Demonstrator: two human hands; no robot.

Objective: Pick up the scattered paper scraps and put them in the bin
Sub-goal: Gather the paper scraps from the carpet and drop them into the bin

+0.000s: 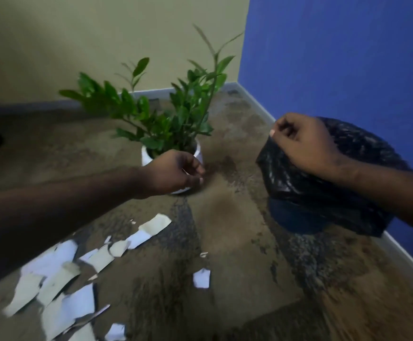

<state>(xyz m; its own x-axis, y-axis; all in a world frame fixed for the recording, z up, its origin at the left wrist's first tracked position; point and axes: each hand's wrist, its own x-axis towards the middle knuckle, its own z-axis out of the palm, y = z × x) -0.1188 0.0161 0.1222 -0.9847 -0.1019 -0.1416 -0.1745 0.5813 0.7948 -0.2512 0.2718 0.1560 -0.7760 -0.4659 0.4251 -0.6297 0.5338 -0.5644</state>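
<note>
Roughly 12 paper scraps (60,279), 1 bin (328,178); right hand (301,143) pinching liner, left hand (175,172) loosely curled.

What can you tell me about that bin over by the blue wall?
The bin stands upright on the brown carpet beside the blue wall, near the corner. Its body looks dark blue and round, though only a low strip shows. A shiny, crinkled black plastic bag lines it and drapes far over the rim, hiding most of it. The right hand pinches the bag's near edge and lifts it. What lies inside cannot be seen.
</note>
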